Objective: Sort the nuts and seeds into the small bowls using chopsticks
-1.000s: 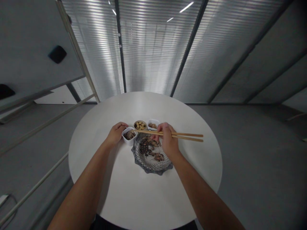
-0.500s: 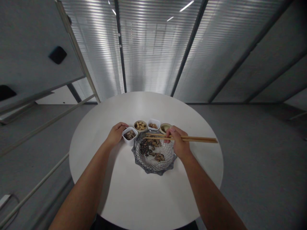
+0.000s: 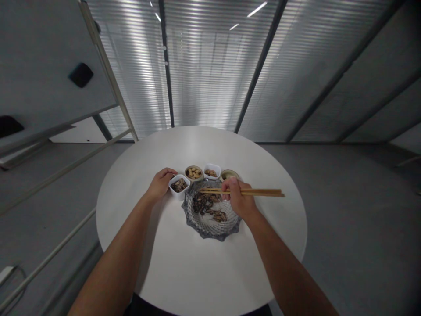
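Note:
My right hand (image 3: 240,197) grips a pair of wooden chopsticks (image 3: 263,192), their tips low over the left part of a scalloped glass bowl (image 3: 232,221). Seeds and dark pieces (image 3: 205,204) lie in that bowl. Beside its upper left rim is a white square dish (image 3: 179,195) of striped seeds, with my left hand (image 3: 160,184) curled against its left side. Behind the bowl stand a round dish of pale nuts (image 3: 194,173), a white dish of brown nuts (image 3: 211,171) and a round greenish dish (image 3: 229,174), partly hidden by my right hand.
All the dishes stand on a round white table (image 3: 184,272). A whiteboard on a metal frame (image 3: 108,66) is at the left. Blinds (image 3: 210,79) cover the glass wall behind the table.
My right hand has shifted slightly left and down, and the chopstick tips have come closer together over the seeds. My left hand stays by the white dish.

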The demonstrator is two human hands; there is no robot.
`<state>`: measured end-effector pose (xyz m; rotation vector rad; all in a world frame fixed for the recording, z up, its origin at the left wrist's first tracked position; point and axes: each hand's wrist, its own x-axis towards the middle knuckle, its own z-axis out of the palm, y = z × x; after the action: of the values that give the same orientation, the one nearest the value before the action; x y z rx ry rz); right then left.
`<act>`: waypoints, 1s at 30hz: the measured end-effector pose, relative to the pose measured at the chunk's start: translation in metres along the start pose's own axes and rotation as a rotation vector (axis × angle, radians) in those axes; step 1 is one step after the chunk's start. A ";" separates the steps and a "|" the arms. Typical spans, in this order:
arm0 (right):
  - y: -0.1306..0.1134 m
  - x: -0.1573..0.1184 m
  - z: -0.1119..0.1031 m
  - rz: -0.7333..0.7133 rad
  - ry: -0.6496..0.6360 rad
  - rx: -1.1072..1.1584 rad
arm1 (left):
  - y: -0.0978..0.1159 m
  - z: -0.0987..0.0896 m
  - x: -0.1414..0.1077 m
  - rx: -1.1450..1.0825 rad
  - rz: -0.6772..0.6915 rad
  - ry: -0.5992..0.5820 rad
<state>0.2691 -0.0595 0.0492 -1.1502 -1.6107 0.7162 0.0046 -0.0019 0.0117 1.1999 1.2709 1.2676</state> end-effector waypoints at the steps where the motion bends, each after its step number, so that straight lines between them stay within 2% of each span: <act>1: 0.001 0.000 0.000 0.002 0.011 0.007 | 0.000 0.000 0.000 -0.003 -0.001 0.001; 5: -0.002 -0.001 0.000 0.001 0.075 0.117 | 0.000 0.000 0.000 -0.018 0.003 -0.001; 9: -0.017 0.001 0.002 0.011 0.190 0.336 | 0.001 0.001 -0.001 -0.023 0.007 -0.001; 12: -0.027 0.003 0.009 0.023 0.224 0.447 | 0.002 0.002 -0.002 -0.014 0.007 0.009; 14: -0.030 0.002 0.015 0.010 0.183 0.458 | 0.002 0.002 -0.002 0.000 0.011 0.013; 19: -0.025 -0.004 0.024 -0.032 -0.048 0.341 | 0.001 0.001 -0.001 0.016 0.027 0.015; 22: -0.023 -0.005 0.018 -0.036 -0.002 0.311 | 0.002 0.002 -0.002 -0.007 0.013 0.012; 26: -0.020 0.000 0.000 -0.027 0.160 0.324 | -0.001 0.001 0.000 -0.032 0.001 0.003; 30: -0.012 0.006 -0.017 0.033 0.220 0.313 | -0.006 -0.001 0.003 -0.024 0.011 0.006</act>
<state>0.2801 -0.0594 0.0678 -0.9905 -1.2482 0.8015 0.0031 0.0011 0.0054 1.1877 1.2521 1.2920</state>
